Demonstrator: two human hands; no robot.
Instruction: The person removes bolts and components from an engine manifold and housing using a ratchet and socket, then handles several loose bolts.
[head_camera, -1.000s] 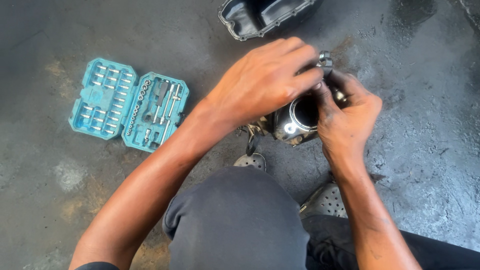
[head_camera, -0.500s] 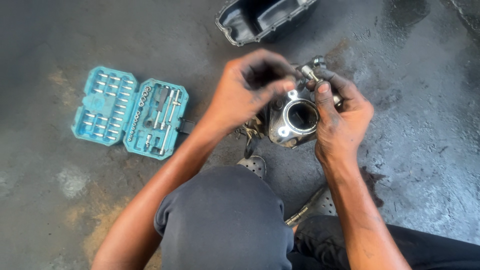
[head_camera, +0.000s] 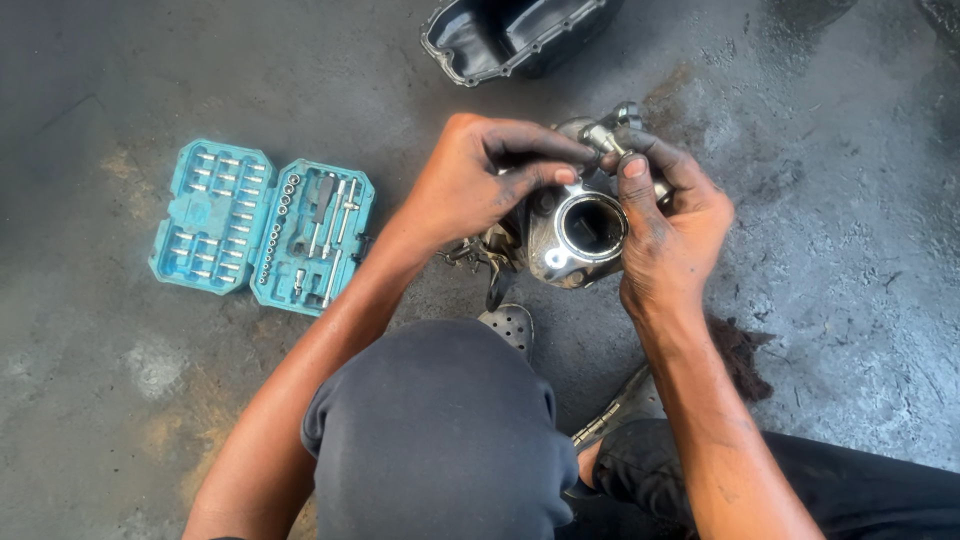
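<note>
A greasy metal engine part with a round bore facing up is held over the concrete floor between both hands. My left hand grips its left upper side, fingers curled over the top towards a small metal fitting. My right hand clasps the right side, thumb resting on the rim near the bore and fingers pinching that fitting. Both hands are smeared with black grease. The part's underside is hidden behind the hands.
An open teal socket set case with several sockets and a ratchet lies on the floor to the left. A black oil pan sits at the top. My bent knee in dark trousers fills the bottom centre, with sandals beside it.
My left hand, which covered the part a second ago, has shifted left and curled its fingers, uncovering the round bore. The part has tilted up towards me.
</note>
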